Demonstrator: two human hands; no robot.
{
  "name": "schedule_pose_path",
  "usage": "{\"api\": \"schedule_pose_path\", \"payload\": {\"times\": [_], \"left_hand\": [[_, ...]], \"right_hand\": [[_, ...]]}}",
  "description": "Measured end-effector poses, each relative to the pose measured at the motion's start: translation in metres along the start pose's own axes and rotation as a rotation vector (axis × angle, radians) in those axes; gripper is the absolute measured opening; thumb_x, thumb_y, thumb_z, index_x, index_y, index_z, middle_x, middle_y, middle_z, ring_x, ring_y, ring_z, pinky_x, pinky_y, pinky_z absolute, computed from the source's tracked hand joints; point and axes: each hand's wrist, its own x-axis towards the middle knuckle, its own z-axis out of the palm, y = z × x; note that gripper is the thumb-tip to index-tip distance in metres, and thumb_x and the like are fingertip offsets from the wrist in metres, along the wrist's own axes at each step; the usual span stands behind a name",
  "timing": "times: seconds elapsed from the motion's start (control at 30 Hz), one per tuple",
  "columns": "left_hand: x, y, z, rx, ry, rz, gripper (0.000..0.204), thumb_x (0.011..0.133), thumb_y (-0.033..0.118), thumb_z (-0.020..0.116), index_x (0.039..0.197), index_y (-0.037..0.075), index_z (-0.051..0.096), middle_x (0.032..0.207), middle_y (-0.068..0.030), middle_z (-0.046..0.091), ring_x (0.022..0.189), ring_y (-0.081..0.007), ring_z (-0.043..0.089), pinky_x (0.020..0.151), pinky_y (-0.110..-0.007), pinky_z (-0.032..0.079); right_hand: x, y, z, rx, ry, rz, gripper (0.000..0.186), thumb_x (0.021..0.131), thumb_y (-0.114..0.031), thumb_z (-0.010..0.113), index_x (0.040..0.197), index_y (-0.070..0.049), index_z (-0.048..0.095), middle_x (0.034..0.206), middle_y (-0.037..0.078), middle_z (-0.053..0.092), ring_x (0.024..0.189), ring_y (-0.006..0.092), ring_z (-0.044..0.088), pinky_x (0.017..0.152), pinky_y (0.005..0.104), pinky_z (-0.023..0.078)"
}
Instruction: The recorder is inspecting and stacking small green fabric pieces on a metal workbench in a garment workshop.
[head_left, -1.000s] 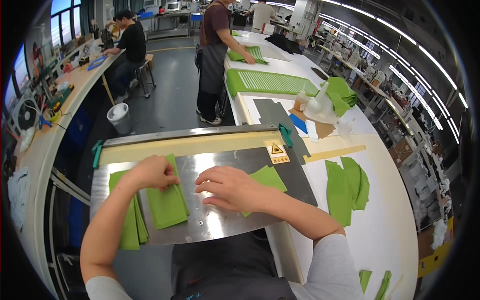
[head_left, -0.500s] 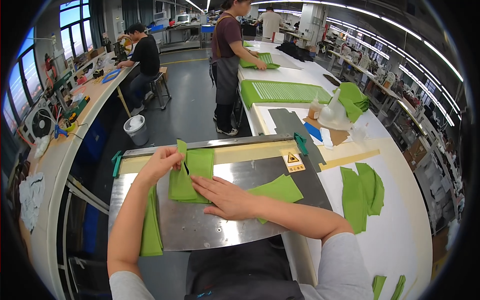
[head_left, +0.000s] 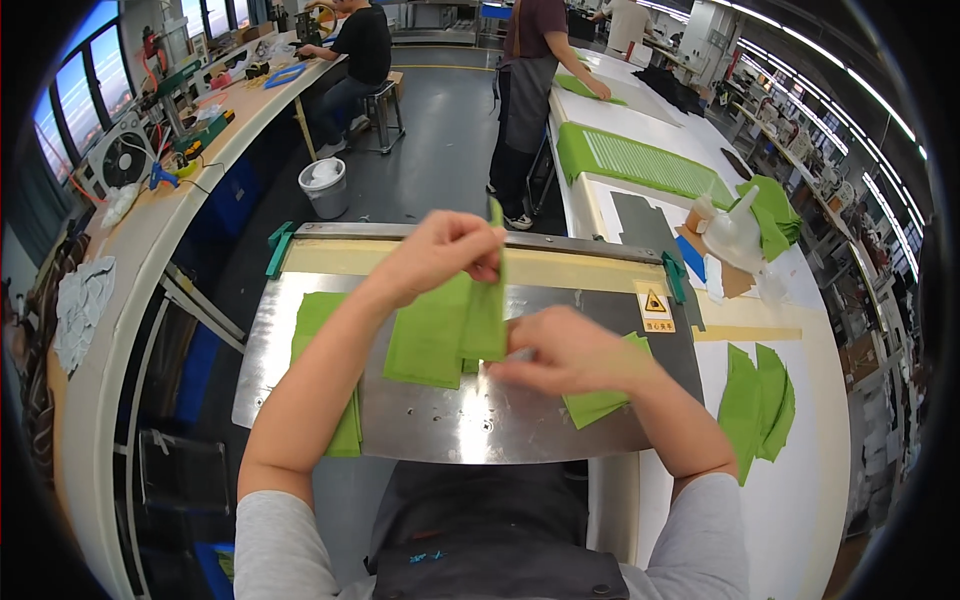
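Grey workshop floor [head_left: 430, 130] stretches away behind the steel plate [head_left: 425, 425], white worktop [head_left: 800, 510] off its right side, and we're right over the plate's middle. Left hand [head_left: 455, 252] is up near the plate's back edge, thumb and fingertips pinched together on the top of a narrow green fabric strip [head_left: 485, 320]. That strip is the one to watch: it hangs away to my left hand's right and down, long axis running from the plate's back edge toward its front, top end poking up across the metal bar [head_left: 590, 244] along the back. Left hand owns the upper end; right hand [head_left: 565, 350], coming in from the plate's right, is nearer the lower one. Its thumb and fingers are parted just beside the strip's bottom right corner, but they're blurred, so I can't tell whether they touch. Overlapped by the strip, a wider green fabric panel [head_left: 425, 340] lies mid-plate. Out at the plate's left, partly under my forearm, green pieces [head_left: 318, 315]; at its right, another green piece [head_left: 597, 405] by my wrist.
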Motion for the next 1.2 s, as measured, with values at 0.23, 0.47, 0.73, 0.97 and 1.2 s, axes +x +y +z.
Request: {"api": "schedule_pose_path", "payload": {"times": [0.23, 0.47, 0.73, 0.97, 1.2], "left_hand": [[-0.004, -0.049, 0.033, 0.737, 0.083, 0.339, 0.022, 0.091, 0.022, 0.062, 0.092, 0.0, 0.066, 0.09, -0.0136, 0.065, 0.083, -0.0258, 0.062, 0.075, -0.038, 0.048], [-0.006, -0.029, 0.032, 1.101, -0.036, -0.062, 0.029, 0.089, 0.025, 0.065, 0.106, 0.002, 0.064, 0.107, -0.0155, 0.063, 0.093, -0.0318, 0.06, 0.083, -0.043, 0.048], [-0.004, -0.051, 0.04, 1.184, 0.016, 0.203, 0.058, 0.087, 0.039, 0.067, 0.124, -0.004, 0.057, 0.13, -0.0212, 0.055, 0.124, -0.0376, 0.047, 0.105, -0.044, 0.038], [-0.007, -0.065, 0.04, 1.231, 0.114, 0.372, 0.069, 0.084, 0.051, 0.067, 0.122, -0.005, 0.056, 0.136, -0.0216, 0.051, 0.124, -0.0378, 0.045, 0.105, -0.047, 0.036], [-0.008, -0.066, 0.042, 1.268, 0.108, 0.25, 0.077, 0.085, 0.057, 0.063, 0.13, -0.004, 0.054, 0.142, -0.0213, 0.048, 0.134, -0.0396, 0.038, 0.108, -0.047, 0.033]], "right_hand": [[0.012, 0.092, 0.015, 0.555, 0.659, 0.148, 0.033, 0.095, -0.02, 0.064, 0.122, -0.003, 0.054, 0.087, 0.004, 0.067, 0.078, 0.0091, 0.065, 0.066, 0.0259, 0.052], [0.032, 0.107, 0.037, 0.51, 0.855, 0.099, 0.031, 0.09, -0.011, 0.069, 0.119, -0.003, 0.059, 0.09, 0.007, 0.067, 0.078, 0.0116, 0.066, 0.069, 0.0259, 0.052], [0.011, 0.091, 0.032, -0.238, 0.91, 0.254, 0.038, 0.089, -0.028, 0.069, 0.121, -0.008, 0.063, 0.097, 0.008, 0.059, 0.089, 0.0241, 0.061, 0.074, 0.0382, 0.049], [0.016, 0.104, 0.042, -0.339, 0.826, 0.071, 0.044, 0.092, -0.024, 0.063, 0.13, -0.002, 0.057, 0.139, 0.012, 0.053, 0.131, 0.0303, 0.047, 0.109, 0.0396, 0.039], [0.022, 0.113, 0.043, -0.4, 0.851, 0.061, 0.043, 0.094, -0.026, 0.06, 0.13, -0.002, 0.057, 0.138, 0.012, 0.055, 0.133, 0.0297, 0.046, 0.107, 0.0408, 0.04]]}}
